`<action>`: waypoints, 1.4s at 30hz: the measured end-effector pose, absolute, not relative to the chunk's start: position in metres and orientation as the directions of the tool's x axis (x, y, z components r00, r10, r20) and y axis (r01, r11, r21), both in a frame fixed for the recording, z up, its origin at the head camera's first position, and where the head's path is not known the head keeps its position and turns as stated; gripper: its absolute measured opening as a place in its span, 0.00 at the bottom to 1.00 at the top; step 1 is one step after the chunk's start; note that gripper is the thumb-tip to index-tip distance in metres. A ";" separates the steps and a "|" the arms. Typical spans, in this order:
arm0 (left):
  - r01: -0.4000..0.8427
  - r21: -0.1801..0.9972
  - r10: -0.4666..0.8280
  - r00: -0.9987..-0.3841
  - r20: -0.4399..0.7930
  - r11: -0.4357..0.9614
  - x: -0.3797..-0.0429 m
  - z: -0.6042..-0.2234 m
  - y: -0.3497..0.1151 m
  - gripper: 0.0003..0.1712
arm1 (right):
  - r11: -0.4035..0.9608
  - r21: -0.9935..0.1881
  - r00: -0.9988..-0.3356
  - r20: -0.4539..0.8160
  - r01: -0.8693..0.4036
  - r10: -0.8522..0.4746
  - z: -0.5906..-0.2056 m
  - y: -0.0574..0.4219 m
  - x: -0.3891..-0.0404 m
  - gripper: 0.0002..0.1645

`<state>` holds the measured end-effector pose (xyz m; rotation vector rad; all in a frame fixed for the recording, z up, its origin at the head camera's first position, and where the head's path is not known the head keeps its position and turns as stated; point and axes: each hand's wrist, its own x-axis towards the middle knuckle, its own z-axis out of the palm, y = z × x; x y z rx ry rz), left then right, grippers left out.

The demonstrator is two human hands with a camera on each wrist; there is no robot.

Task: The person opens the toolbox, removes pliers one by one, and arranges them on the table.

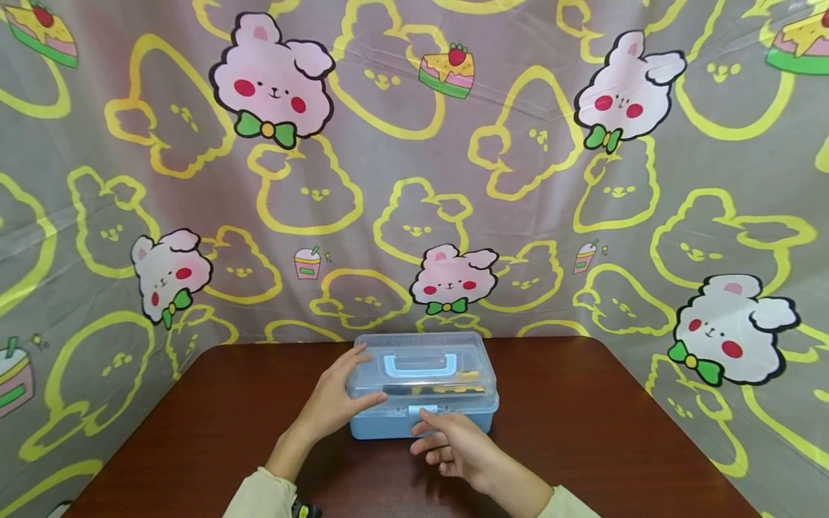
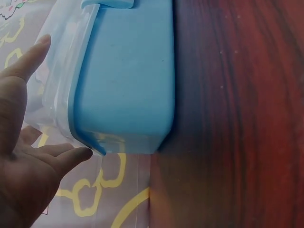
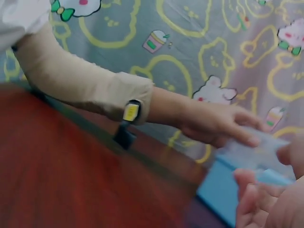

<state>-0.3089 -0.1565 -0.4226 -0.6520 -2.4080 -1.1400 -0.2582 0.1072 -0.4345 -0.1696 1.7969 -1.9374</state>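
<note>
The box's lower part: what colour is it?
Light blue. The lower part shows best in the left wrist view.

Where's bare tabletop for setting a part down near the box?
Bare tabletop: right of the blue box, out to the patterned curtain; also left, between the left hand and curtain. Crowded: box front, with the right hand at the latch, and its left side, with the left hand. Behind the box: hidden.

1. Your left sleeve (image 3: pixel 78 83) is pale beige, creased, ending in a wide cuff on the forearm.
2. Your right sleeve (image 1: pixel 570 505) is the same pale beige.
3. Near your left cuff sits a dark band (image 3: pixel 138 103) with a yellow face (image 3: pixel 131 112), its markings too blurred to read.
4. A small dark block (image 3: pixel 125 137) sticks out below it.
</note>
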 end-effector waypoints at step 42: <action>0.647 0.551 0.272 -0.743 0.612 0.528 -0.313 -0.429 -0.161 0.37 | -0.292 -0.852 -0.892 -0.364 0.435 -0.267 -0.457 0.096 -0.253 0.43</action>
